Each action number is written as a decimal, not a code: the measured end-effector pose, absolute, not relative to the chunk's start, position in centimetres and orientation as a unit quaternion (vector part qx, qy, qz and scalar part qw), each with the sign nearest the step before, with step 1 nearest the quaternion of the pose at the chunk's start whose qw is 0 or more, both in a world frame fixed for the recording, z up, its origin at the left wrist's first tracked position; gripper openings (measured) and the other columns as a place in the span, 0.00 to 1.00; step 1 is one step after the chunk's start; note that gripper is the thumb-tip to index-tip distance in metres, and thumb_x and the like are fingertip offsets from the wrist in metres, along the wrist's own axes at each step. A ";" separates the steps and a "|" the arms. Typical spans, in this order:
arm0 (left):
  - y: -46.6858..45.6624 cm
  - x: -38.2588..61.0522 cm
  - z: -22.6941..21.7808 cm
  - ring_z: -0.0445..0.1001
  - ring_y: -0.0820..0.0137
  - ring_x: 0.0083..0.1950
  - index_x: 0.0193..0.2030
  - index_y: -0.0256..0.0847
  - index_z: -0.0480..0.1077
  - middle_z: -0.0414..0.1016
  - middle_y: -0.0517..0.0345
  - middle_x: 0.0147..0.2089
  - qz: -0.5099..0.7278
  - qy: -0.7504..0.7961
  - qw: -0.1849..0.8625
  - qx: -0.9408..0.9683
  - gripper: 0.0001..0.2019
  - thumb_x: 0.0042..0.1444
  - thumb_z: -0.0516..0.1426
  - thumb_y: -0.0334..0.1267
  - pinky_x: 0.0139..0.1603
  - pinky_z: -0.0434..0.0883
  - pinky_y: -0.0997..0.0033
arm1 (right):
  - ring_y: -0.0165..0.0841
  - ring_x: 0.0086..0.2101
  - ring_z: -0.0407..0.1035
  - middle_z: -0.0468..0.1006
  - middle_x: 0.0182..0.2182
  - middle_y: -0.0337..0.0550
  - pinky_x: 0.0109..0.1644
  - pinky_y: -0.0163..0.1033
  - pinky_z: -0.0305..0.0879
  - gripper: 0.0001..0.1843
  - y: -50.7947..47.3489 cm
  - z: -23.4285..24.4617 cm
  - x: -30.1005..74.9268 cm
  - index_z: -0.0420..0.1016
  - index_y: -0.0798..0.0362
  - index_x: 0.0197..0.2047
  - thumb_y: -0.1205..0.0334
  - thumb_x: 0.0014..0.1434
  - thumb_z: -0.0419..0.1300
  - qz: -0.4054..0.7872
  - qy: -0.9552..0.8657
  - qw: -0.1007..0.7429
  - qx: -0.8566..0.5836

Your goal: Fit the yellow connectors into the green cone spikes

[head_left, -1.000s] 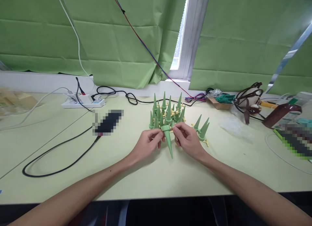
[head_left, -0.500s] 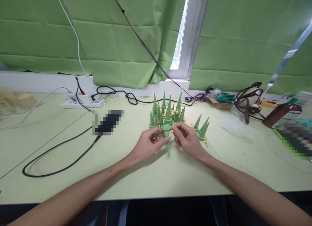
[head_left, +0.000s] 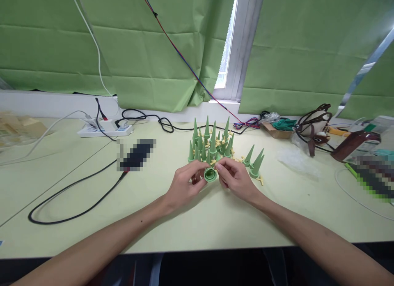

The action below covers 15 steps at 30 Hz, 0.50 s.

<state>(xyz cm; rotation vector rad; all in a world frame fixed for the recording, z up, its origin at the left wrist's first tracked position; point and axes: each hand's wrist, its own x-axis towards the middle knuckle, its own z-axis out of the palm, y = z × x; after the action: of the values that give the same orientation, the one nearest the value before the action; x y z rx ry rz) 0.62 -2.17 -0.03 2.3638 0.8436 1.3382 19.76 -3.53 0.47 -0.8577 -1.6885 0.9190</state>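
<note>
My left hand (head_left: 188, 180) is closed around a green plastic watering spike (head_left: 210, 175), its round open end turned toward me so that I see into the hollow collar. The pointed part is foreshortened and mostly hidden. At the right side of that collar, the thumb and forefinger of my right hand (head_left: 235, 177) pinch a small yellow valve, largely covered by the fingertips. Just beyond my hands, several green watering spikes (head_left: 213, 142) stand points up, with yellow valves among them. More spikes (head_left: 257, 164) stand to the right, beside a T-shaped yellow valve (head_left: 261, 180).
A black cable loops around a pixelated dark device (head_left: 137, 155) on the left, near a white power strip (head_left: 104, 130). To the right lie a clear plastic bag (head_left: 298, 159), a cardboard box (head_left: 278, 131) and a brown-handled container (head_left: 357, 144). The table's front edge runs below my forearms.
The spike in my left hand has tipped from point-down to having its open end face me. My right fingers remain at its side, shifted slightly.
</note>
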 end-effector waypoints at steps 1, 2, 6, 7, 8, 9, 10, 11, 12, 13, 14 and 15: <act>-2.2 0.6 -0.1 0.63 0.78 0.25 0.46 0.41 0.71 0.68 0.64 0.28 0.465 0.300 0.147 0.820 0.09 0.58 0.57 0.29 0.26 0.65 0.79 | 0.26 0.17 0.56 0.62 0.16 0.31 0.23 0.34 0.54 0.18 -3.5 0.5 19.8 0.67 0.51 0.33 0.48 0.68 0.53 0.376 -0.698 0.494 -0.356; -2.2 0.6 -0.2 0.63 0.79 0.24 0.47 0.41 0.71 0.68 0.65 0.27 0.463 0.307 0.148 0.818 0.10 0.57 0.58 0.29 0.25 0.66 0.80 | 0.26 0.17 0.56 0.62 0.16 0.31 0.23 0.34 0.54 0.18 -3.5 0.4 19.8 0.67 0.51 0.33 0.48 0.68 0.53 0.373 -0.701 0.493 -0.357; -2.2 0.5 -0.2 0.63 0.81 0.21 0.48 0.42 0.70 0.70 0.66 0.27 0.445 0.330 0.159 0.817 0.12 0.56 0.57 0.30 0.24 0.66 0.81 | 0.26 0.17 0.56 0.62 0.16 0.31 0.24 0.35 0.54 0.18 -3.4 0.4 19.8 0.67 0.52 0.33 0.47 0.68 0.53 0.360 -0.706 0.490 -0.362; -2.2 0.5 -0.1 0.63 0.82 0.20 0.47 0.41 0.70 0.71 0.65 0.29 0.442 0.334 0.164 0.816 0.12 0.56 0.57 0.30 0.24 0.66 0.81 | 0.26 0.17 0.56 0.62 0.16 0.31 0.24 0.35 0.54 0.18 -3.4 0.4 19.9 0.67 0.52 0.33 0.47 0.68 0.53 0.358 -0.707 0.490 -0.363; -2.3 0.5 -0.1 0.63 0.82 0.20 0.47 0.41 0.70 0.72 0.64 0.30 0.440 0.337 0.168 0.815 0.12 0.56 0.57 0.31 0.24 0.66 0.81 | 0.26 0.17 0.56 0.62 0.16 0.31 0.23 0.35 0.54 0.18 -3.4 0.4 19.9 0.67 0.52 0.33 0.47 0.68 0.53 0.357 -0.707 0.490 -0.363; -2.3 0.5 0.0 0.63 0.83 0.20 0.47 0.41 0.70 0.72 0.64 0.31 0.440 0.340 0.171 0.813 0.11 0.57 0.58 0.31 0.24 0.66 0.81 | 0.26 0.17 0.56 0.62 0.16 0.31 0.23 0.35 0.54 0.18 -3.4 0.5 19.9 0.67 0.52 0.33 0.47 0.68 0.53 0.357 -0.707 0.491 -0.363; -2.4 0.5 0.0 0.64 0.83 0.19 0.47 0.41 0.71 0.73 0.63 0.32 0.441 0.343 0.172 0.812 0.11 0.57 0.58 0.32 0.23 0.66 0.81 | 0.26 0.17 0.55 0.62 0.16 0.31 0.23 0.35 0.54 0.18 -3.4 0.5 19.9 0.67 0.52 0.33 0.48 0.68 0.53 0.358 -0.706 0.493 -0.362; -2.4 0.5 0.0 0.64 0.83 0.19 0.46 0.41 0.71 0.73 0.63 0.33 0.442 0.345 0.170 0.810 0.10 0.57 0.58 0.32 0.23 0.66 0.81 | 0.26 0.17 0.55 0.62 0.16 0.31 0.23 0.35 0.54 0.18 -3.4 0.5 19.9 0.67 0.52 0.33 0.48 0.68 0.53 0.360 -0.705 0.494 -0.360; -2.5 0.5 0.0 0.65 0.83 0.19 0.46 0.41 0.71 0.74 0.63 0.33 0.445 0.346 0.166 0.809 0.10 0.56 0.58 0.32 0.24 0.66 0.81 | 0.26 0.17 0.56 0.62 0.17 0.31 0.23 0.35 0.54 0.17 -3.4 0.5 19.8 0.67 0.52 0.33 0.48 0.68 0.53 0.363 -0.704 0.495 -0.358; -2.5 0.5 0.0 0.66 0.82 0.19 0.46 0.40 0.71 0.74 0.62 0.33 0.448 0.347 0.161 0.808 0.11 0.56 0.58 0.31 0.24 0.66 0.80 | 0.26 0.17 0.56 0.62 0.17 0.31 0.23 0.35 0.54 0.17 -3.4 0.5 19.8 0.66 0.52 0.33 0.48 0.68 0.53 0.365 -0.703 0.497 -0.355; -2.5 0.5 0.0 0.66 0.83 0.19 0.46 0.40 0.71 0.74 0.62 0.33 0.450 0.347 0.155 0.808 0.11 0.55 0.58 0.31 0.24 0.67 0.80 | 0.26 0.17 0.56 0.62 0.17 0.31 0.23 0.34 0.54 0.17 -3.4 0.5 19.8 0.66 0.52 0.33 0.48 0.68 0.53 0.366 -0.702 0.498 -0.354; -2.5 0.5 0.0 0.66 0.83 0.19 0.46 0.40 0.71 0.75 0.62 0.33 0.453 0.348 0.150 0.807 0.11 0.55 0.58 0.30 0.24 0.67 0.80 | 0.26 0.17 0.56 0.62 0.17 0.31 0.23 0.34 0.54 0.17 -3.4 0.5 19.8 0.66 0.51 0.33 0.48 0.68 0.53 0.366 -0.703 0.498 -0.353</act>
<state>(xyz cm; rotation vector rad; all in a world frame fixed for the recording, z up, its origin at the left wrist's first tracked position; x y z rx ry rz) 0.48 -2.53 -0.01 2.3195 0.9998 1.3007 19.78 -3.41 0.54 -0.8539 -1.7008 0.8848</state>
